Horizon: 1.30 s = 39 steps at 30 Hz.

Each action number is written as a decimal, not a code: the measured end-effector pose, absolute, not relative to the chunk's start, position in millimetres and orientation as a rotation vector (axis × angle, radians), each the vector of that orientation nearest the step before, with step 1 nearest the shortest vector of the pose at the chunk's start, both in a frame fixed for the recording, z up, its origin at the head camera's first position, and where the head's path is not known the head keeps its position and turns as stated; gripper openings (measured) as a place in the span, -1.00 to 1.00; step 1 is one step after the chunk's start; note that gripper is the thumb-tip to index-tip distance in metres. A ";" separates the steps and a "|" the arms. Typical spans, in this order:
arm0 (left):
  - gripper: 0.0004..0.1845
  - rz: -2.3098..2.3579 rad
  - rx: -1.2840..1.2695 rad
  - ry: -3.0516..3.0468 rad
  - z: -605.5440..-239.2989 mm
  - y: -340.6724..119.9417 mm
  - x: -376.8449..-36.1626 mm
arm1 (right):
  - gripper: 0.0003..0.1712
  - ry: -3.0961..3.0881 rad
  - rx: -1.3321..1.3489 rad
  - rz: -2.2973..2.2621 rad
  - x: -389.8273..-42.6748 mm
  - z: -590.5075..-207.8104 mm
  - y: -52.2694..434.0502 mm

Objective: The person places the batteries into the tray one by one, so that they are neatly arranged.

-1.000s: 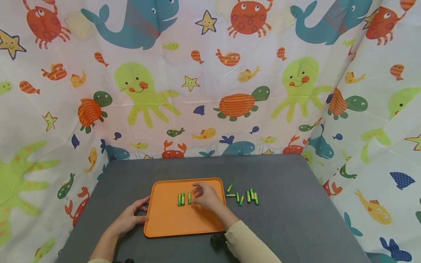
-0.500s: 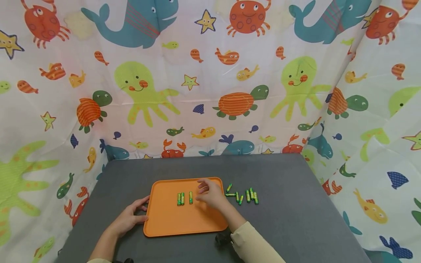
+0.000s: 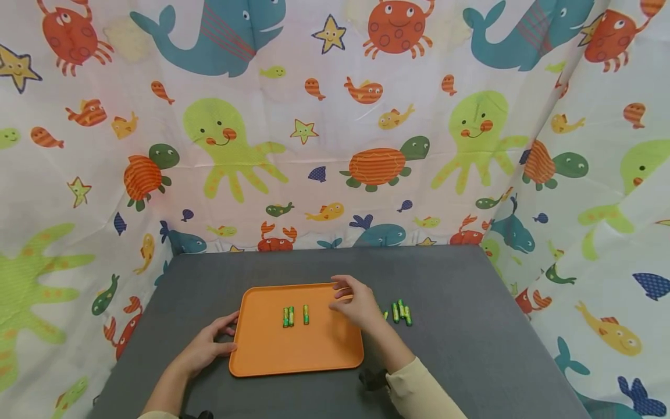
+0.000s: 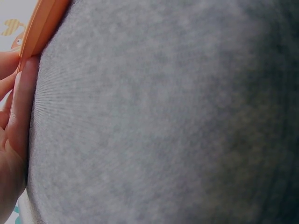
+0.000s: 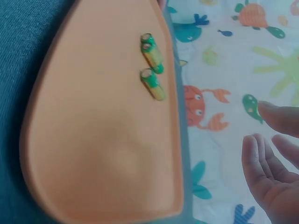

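Grey felt table (image 3: 460,291) under a sea-creature curtain — batteries being sorted onto an orange tray (image 3: 272,355).

Left hand (image 3: 206,346) is resting open-fingered against the tray's left edge; three batteries (image 3: 295,315) are lying on it, long axes pointing away. Right hand (image 3: 358,305) is hovering open, empty, beside the loose batteries (image 3: 400,312) — light, stiff, smooth, likely to roll; best pinched mid-barrel.
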<state>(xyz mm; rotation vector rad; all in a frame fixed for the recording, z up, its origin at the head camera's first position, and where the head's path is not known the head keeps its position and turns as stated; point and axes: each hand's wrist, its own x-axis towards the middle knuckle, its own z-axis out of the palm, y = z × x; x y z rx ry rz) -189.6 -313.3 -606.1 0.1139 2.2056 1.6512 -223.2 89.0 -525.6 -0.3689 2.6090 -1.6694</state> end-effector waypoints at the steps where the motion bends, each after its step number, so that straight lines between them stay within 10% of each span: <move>1: -0.08 1.649 0.111 2.210 -605.7 -313.1 -189.7 | -0.35 2.618 -0.368 -1.678 -221.8 -523.7 91.7; 27: -0.10 1.623 0.078 2.228 -604.0 -310.5 -188.1 | -0.32 2.730 -0.212 -1.739 -207.0 -526.6 181.9; 39: -0.10 1.622 0.080 2.226 -606.9 -313.1 -191.2 | 0.00 2.879 -0.174 -1.561 -206.1 -545.6 217.7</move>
